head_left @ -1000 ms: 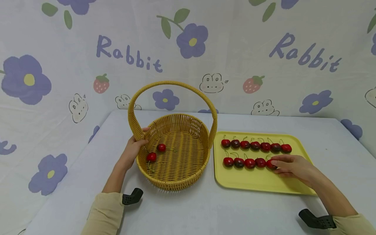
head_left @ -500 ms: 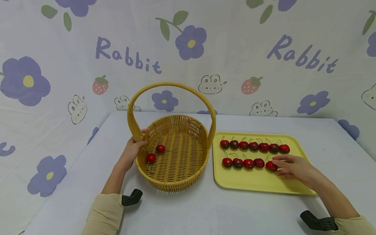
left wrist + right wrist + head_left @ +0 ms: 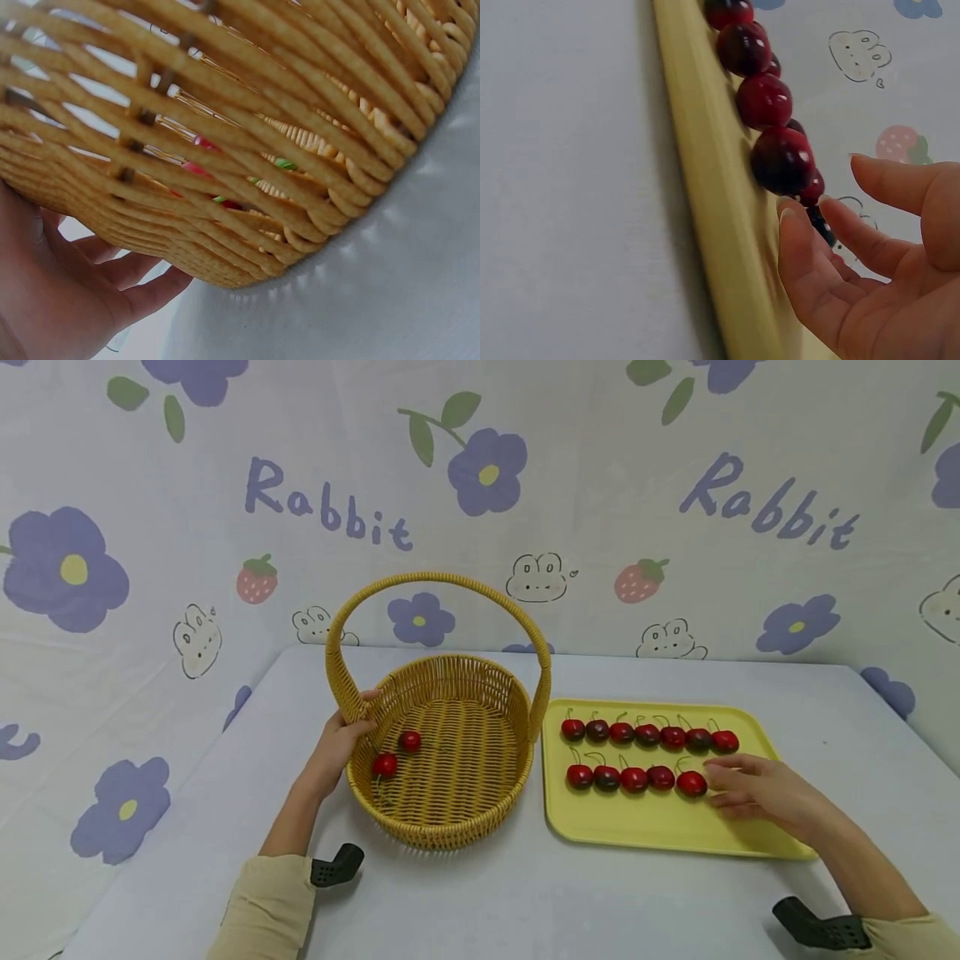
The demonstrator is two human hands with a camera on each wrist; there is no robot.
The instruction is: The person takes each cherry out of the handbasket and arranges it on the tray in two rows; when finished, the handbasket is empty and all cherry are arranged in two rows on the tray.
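Observation:
My left hand [image 3: 333, 750] grips the left rim of a round yellow wicker basket [image 3: 442, 837], beside the foot of its tall handle. In the left wrist view its fingers lie under the woven wall [image 3: 225, 127]. Two red cherries [image 3: 385, 766] lie inside the basket at the left. Right of it, a yellow tray [image 3: 637, 828] bears two rows of stemmed cherries. My right hand [image 3: 772, 793] hovers over the tray's right part, holding nothing, its fingers loosely bent and parted. Its fingertips are just right of the end cherry [image 3: 691, 784] in the front row.
The back row of several cherries [image 3: 672, 738] runs along the tray's far side. A white cloth covers the table [image 3: 487, 910]. Behind stands a printed backdrop [image 3: 600, 485] with flowers and rabbits. Black wrist mounts [image 3: 337, 866] jut from both sleeves.
My right hand has let go of the front row's end cherry and drawn slightly right. That cherry now sits a little nearer to me. The left hand keeps its hold on the basket.

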